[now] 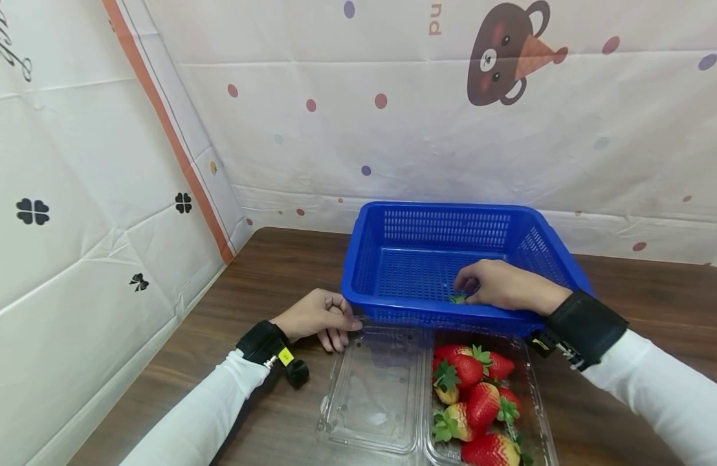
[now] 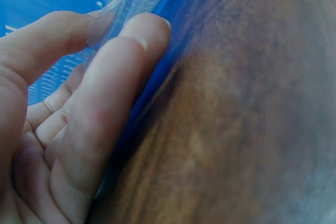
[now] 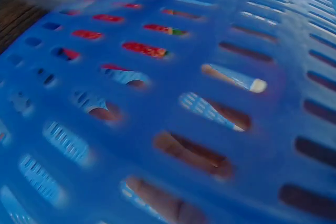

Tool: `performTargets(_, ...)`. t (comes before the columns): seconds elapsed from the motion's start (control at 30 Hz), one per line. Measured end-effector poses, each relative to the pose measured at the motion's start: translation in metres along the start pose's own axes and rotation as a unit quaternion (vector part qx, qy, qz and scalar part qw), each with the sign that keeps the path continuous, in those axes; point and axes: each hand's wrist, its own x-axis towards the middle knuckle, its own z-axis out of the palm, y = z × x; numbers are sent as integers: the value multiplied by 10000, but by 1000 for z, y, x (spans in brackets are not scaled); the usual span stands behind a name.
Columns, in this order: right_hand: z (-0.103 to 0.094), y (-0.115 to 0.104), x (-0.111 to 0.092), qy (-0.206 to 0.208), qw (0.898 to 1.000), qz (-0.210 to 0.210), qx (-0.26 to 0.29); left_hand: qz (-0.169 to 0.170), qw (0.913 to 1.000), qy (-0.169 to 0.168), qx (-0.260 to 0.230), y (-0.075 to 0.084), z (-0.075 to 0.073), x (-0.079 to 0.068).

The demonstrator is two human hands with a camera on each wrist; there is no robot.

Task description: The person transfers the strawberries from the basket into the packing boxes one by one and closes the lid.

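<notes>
At the basket's near left corner, my left hand [image 1: 323, 318] pinches the edge of a clear plastic lid [image 1: 382, 388]. The left wrist view shows the clear plastic [image 2: 128, 6] between thumb and fingers. My right hand [image 1: 504, 285] reaches over the near rim into a blue slotted basket [image 1: 446, 210], fingers curled down round a strawberry. Only its green leaves [image 1: 459, 299] show in the head view; the fruit is hidden by the hand and rim. Through the slots in the right wrist view, red strawberry flesh [image 3: 144, 50] and parts of fingers appear.
Several red strawberries [image 1: 483, 404] with green tops fill the right half of the opened clear box, close in front of the basket. All stand on a brown wooden table [image 1: 288, 259]. A printed white cloth [image 1: 422, 142] hangs behind and at the left.
</notes>
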Motion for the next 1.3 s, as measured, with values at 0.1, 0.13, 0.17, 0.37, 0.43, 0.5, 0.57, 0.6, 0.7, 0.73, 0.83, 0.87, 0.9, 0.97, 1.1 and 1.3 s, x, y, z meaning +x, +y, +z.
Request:
performTargets(0.1,0,2,2,-88,9999,-53,8,7,10000,-8,5,0,0,0)
performTargets(0.13,0,3,3,-117,9999,-59,13,14,10000,-13,1,0,0,0)
performTargets(0.17,0,3,4,-141,9999,-67,12,21,10000,-17,1,0,0,0)
performTargets(0.37,1,5,7,-391,9992,37,89,49,10000,-43,23,-2,-1,0)
performTargets(0.43,1,6,9,-464,9989,67,78,51,10000,-31,41,-2,-1,0)
performTargets(0.5,0,6,9,-504,9986,102,72,46,10000,-15,50,-2,-1,0)
performTargets(0.57,0,5,9,-512,9986,106,47,34,10000,-1,38,-2,-1,0)
performTargets(0.6,0,5,10,-510,9986,103,35,25,10000,1,35,-2,-1,0)
performTargets(0.7,0,4,10,-493,9987,137,5,-6,10000,4,20,-1,-1,0)
performTargets(0.73,0,4,10,-475,9988,126,-21,-20,10000,6,13,-1,-1,0)
performTargets(0.83,1,5,9,-394,9991,66,-151,-40,10000,10,24,-1,0,0)
performTargets(0.87,1,5,9,-352,9992,26,-187,-42,10000,9,21,-2,0,0)
performTargets(0.9,1,5,8,-305,9993,-14,-227,-45,10000,9,18,-2,0,0)
performTargets(0.97,1,5,7,-180,9994,-98,-267,-26,10000,1,7,-2,0,0)
performTargets(1.1,0,3,3,103,9994,-228,-227,-9,10000,-11,-32,-2,1,0)
performTargets(1.3,-2,1,-1,370,9991,-191,-3,19,10000,12,12,-2,-1,0)
